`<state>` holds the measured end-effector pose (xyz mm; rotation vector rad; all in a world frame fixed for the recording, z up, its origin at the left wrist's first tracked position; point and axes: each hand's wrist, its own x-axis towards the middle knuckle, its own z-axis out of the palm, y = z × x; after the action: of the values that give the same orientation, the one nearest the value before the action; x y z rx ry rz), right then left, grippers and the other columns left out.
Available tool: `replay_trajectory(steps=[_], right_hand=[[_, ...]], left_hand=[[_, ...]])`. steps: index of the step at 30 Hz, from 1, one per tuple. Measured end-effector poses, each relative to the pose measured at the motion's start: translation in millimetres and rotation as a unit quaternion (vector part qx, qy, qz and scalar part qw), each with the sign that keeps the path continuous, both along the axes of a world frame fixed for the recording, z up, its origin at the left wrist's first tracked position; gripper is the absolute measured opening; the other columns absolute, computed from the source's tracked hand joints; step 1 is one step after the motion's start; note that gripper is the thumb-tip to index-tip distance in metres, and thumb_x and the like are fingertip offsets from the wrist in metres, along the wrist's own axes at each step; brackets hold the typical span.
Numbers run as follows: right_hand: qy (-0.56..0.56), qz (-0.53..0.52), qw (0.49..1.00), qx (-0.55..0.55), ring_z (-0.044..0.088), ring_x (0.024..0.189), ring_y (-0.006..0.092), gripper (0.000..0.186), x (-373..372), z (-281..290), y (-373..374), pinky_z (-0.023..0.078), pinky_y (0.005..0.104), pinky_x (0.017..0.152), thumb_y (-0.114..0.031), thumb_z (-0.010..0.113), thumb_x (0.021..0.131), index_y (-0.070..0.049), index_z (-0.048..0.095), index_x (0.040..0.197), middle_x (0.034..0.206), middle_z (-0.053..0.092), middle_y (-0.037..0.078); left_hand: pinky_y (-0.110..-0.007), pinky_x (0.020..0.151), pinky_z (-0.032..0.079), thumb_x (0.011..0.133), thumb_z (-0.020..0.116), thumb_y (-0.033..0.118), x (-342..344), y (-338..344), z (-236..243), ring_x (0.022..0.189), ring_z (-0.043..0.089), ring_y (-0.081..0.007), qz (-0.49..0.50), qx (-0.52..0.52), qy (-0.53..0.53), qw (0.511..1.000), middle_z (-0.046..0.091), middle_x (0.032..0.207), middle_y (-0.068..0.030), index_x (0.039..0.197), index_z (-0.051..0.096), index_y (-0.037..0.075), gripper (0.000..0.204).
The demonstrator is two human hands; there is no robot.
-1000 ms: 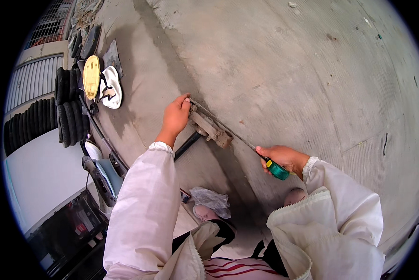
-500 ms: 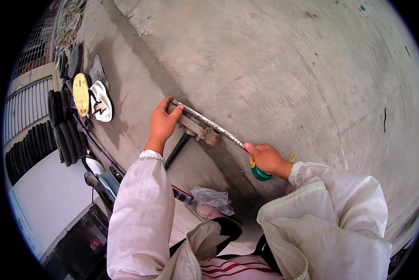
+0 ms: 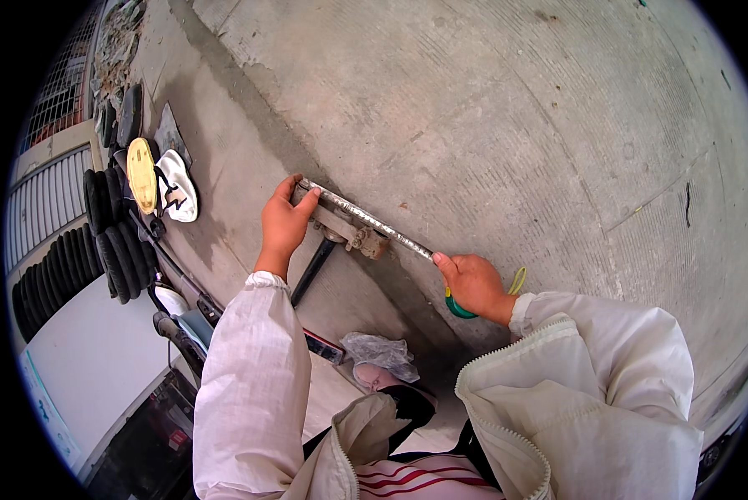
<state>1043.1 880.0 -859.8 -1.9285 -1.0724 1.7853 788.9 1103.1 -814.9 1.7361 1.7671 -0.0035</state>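
My right hand (image 3: 479, 285) is closed round a green and yellow tape measure (image 3: 460, 309), mostly hidden in the palm, with a yellow strap loop behind it. A worn, silvery strip (image 3: 372, 223), which looks like its blade, runs straight from the right thumb up and left to my left hand (image 3: 286, 218). The left fingers and thumb pinch its far end beside a rusty metal bracket (image 3: 366, 242). That bracket sits on top of a black pole (image 3: 313, 271) and lies just below the strip. Whether the strip touches the bracket I cannot tell.
Black tyres (image 3: 64, 271) stand stacked at the left, near a yellow shoe-shaped pad (image 3: 142, 175) and a white one (image 3: 179, 185). A white panel (image 3: 99, 367) lies lower left. Close to my body are a phone-like device (image 3: 324, 346) and a clear plastic bag (image 3: 382, 357). Grooved concrete (image 3: 516, 125) spreads ahead.
Both hands keep their grip, and the strip stays stretched between them. The view has shifted slightly, so the hands sit a little further left.
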Motion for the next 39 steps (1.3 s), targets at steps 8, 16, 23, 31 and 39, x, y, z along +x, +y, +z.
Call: replay_trajectory(steps=[8,16,23,31,39], right_hand=[[-0.047,0.014,0.999,0.012,0.061,0.074,0.0440,0.059,-1.4,8.8,0.5,0.045,0.0538,0.066,-0.050,0.040,0.101,-0.004,0.066,0.075,0.077,0.065,0.021],[-0.068,0.020,0.997,0.026,0.061,0.076,0.0430,0.056,-3.2,10.0,-1.7,0.044,0.0539,0.066,-0.049,0.041,0.102,-0.004,0.063,0.076,0.080,0.065,0.020],[-0.070,0.022,0.997,0.025,0.061,0.076,0.0433,0.056,-4.3,9.4,-2.5,0.044,0.0542,0.067,-0.048,0.040,0.102,-0.004,0.063,0.077,0.081,0.065,0.020],[-0.071,0.027,0.997,0.018,0.061,0.078,0.0435,0.056,-5.6,8.8,-2.0,0.044,0.0542,0.068,-0.048,0.039,0.102,-0.004,0.063,0.078,0.082,0.065,0.020],[-0.061,0.023,0.998,0.005,0.061,0.078,0.0434,0.056,-6.7,5.9,-3.3,0.044,0.0541,0.068,-0.049,0.039,0.102,-0.005,0.064,0.079,0.083,0.065,0.020]], left_hand=[[-0.032,0.090,0.051,0.087,0.072,0.029,-9.4,0.6,-10.8,0.102,0.067,-0.0228,0.029,0.007,-0.049,0.998,0.068,0.115,-0.0189,0.127,0.057,-0.005,0.055],[-0.032,0.091,0.050,0.087,0.073,0.027,-6.6,-0.2,-7.7,0.104,0.066,-0.0233,0.040,0.001,-0.047,0.998,0.068,0.116,-0.0199,0.127,0.056,-0.006,0.055],[-0.032,0.092,0.050,0.087,0.073,0.026,-6.8,-1.2,-9.5,0.106,0.066,-0.0239,0.039,0.011,-0.071,0.997,0.067,0.117,-0.0213,0.127,0.056,-0.007,0.055],[-0.028,0.087,0.050,0.092,0.070,0.019,-8.0,-1.6,-9.9,0.102,0.062,-0.0160,0.030,0.002,-0.076,0.997,0.065,0.114,-0.0130,0.130,0.050,-0.008,0.051],[-0.032,0.094,0.049,0.087,0.073,0.026,-9.0,-1.9,-11.4,0.110,0.065,-0.0244,0.047,0.006,-0.084,0.995,0.066,0.118,-0.0215,0.127,0.056,-0.007,0.055]])
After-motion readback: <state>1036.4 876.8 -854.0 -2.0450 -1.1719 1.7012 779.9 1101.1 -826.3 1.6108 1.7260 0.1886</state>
